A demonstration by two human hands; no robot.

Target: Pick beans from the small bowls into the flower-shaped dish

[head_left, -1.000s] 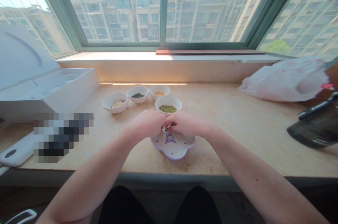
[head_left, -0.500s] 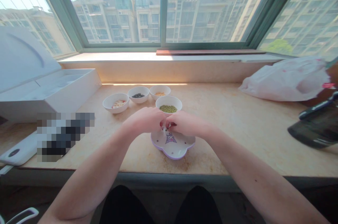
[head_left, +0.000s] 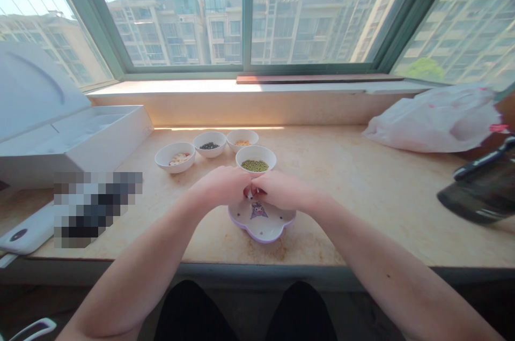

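Note:
Over the far part of a white, flower-shaped dish [head_left: 265, 228] with a lilac edge and a cartoon figure, my left hand [head_left: 227, 185] and my right hand [head_left: 281, 188] meet fingertip to fingertip. Both have curled, closed fingers. A small white bit shows between the fingertips, too small and covered to name. Just beyond my hands stands a white bowl [head_left: 256, 151] of mung beans [head_left: 255, 165]. The dish's far side is hidden under my hands.
Behind to the left are three white bowls: one with pale slices [head_left: 179, 158], one with black beans [head_left: 209, 146], one with yellowish pieces [head_left: 242, 143]. An open white box [head_left: 116, 140] stands left; a plastic bag [head_left: 436, 122] and dark pitcher [head_left: 475, 199] stand right.
My fingertips have drawn slightly closer together, and the white bit between them looks a little different. The whole view has shifted slightly; bowls and dish stay put.

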